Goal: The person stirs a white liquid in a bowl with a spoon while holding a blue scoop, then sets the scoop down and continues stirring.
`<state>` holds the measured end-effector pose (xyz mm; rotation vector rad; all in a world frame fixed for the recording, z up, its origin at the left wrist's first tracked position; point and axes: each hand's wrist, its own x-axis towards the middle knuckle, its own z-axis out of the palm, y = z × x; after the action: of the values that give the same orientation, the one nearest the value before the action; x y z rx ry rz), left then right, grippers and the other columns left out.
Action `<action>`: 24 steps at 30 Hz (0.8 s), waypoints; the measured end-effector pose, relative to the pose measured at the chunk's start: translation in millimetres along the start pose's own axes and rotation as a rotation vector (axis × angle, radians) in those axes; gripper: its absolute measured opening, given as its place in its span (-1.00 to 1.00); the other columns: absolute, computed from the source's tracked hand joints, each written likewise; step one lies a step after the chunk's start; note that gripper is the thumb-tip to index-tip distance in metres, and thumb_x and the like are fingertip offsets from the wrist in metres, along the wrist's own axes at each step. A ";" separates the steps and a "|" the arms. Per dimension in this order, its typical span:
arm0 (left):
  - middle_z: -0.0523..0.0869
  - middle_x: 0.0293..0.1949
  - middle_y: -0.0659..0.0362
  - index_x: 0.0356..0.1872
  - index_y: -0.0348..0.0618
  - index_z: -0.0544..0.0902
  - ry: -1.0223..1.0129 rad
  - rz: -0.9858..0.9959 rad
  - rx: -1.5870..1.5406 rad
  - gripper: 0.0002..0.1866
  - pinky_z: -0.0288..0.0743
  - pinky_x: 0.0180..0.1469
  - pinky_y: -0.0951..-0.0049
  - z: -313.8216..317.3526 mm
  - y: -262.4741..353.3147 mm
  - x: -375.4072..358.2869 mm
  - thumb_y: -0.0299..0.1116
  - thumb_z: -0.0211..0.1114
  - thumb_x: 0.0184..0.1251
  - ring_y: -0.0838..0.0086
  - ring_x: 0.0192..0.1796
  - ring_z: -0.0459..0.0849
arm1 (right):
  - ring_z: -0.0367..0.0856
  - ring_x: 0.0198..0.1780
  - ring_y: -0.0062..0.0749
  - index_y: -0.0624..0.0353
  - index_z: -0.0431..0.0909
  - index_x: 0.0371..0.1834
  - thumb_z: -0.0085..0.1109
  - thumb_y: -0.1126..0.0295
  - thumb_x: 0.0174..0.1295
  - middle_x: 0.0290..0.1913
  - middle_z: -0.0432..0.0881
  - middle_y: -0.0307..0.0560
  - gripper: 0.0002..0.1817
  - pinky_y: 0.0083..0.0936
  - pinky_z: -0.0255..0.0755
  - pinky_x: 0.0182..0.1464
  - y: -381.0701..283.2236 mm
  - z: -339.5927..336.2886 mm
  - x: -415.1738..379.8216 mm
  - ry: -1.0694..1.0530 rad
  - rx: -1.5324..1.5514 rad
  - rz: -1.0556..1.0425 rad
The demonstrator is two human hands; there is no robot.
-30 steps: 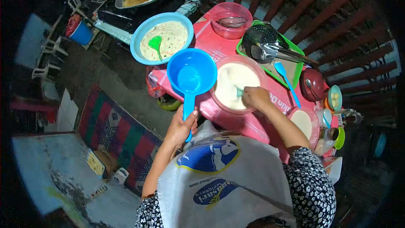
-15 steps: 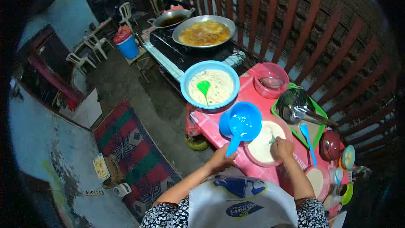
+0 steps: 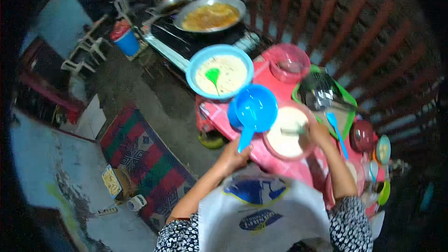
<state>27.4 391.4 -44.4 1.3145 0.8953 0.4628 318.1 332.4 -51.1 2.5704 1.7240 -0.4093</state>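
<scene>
On the pink table cover [image 3: 265,67], near the wearer, sits a round pink plastic bowl [image 3: 289,157] w/ smooth off-white batter [image 3: 279,122]. R hand [image 3: 320,135] is at the bowl's R side, fingers closed on a pale-green utensil [image 3: 295,131], blurred, its end in the batter. L hand [image 3: 234,155] is L of the bowl & a bit nearer the wearer, fingers gripping the handle of a deep-blue plastic dipper [image 3: 257,107]; fingertips mostly hidden. Dipper's cup overlaps the bowl's far-L edge in view; can't tell if they touch. Beyond the bowl, to L: round light-blue plastic basin [image 3: 191,80] w/ speckled pale mix & bright-green plastic spoon [image 3: 213,74]. Straight beyond the bowl: see-through red plastic tub [image 3: 298,73]. R of the bowl: bright-green plastic tray [image 3: 350,123] w/ blurred dark utensils, plus slim blue spatula [image 3: 332,122]. Well beyond the bowl, past the basin: wide metal wok [image 3: 240,8] w/ yellow-brown contents, on black stove [image 3: 169,37].
</scene>
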 end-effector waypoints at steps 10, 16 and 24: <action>0.31 -0.67 0.30 -0.26 -0.21 0.32 -0.009 -0.126 -0.150 -0.86 0.15 -0.70 0.61 7.4 22.3 -2.8 -0.40 0.05 0.26 0.65 -0.71 0.25 | 0.57 -0.35 -0.11 0.09 0.53 -0.30 -0.01 0.48 -0.14 -0.41 0.57 0.13 -0.73 -0.17 0.42 -0.29 9.0 -11.5 8.0 -0.268 0.059 0.029; 0.33 -0.67 0.30 -0.24 -0.23 0.33 -0.010 -0.089 -0.105 -0.85 0.16 -0.69 0.62 12.2 21.6 4.2 -0.41 0.05 0.25 0.66 -0.70 0.27 | 0.57 -0.36 -0.04 -0.01 0.57 -0.29 -0.01 0.35 -0.10 -0.40 0.59 0.02 -0.74 -0.28 0.43 -0.27 -9.9 44.8 5.3 -0.137 -0.022 -0.059; 0.32 -0.64 0.30 -0.27 -0.20 0.32 -0.040 -0.097 -0.128 -0.87 0.17 -0.68 0.62 15.4 20.1 4.2 -0.40 0.04 0.26 0.67 -0.69 0.27 | 0.58 -0.35 -0.05 0.16 0.55 -0.40 -0.04 0.48 -0.10 -0.41 0.58 0.16 -0.80 -0.21 0.44 -0.30 -21.0 52.6 16.8 -0.027 0.004 -0.136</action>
<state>45.6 389.5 -26.5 1.1548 0.8776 0.4106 294.2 347.3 -103.0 2.4463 1.8973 -0.4498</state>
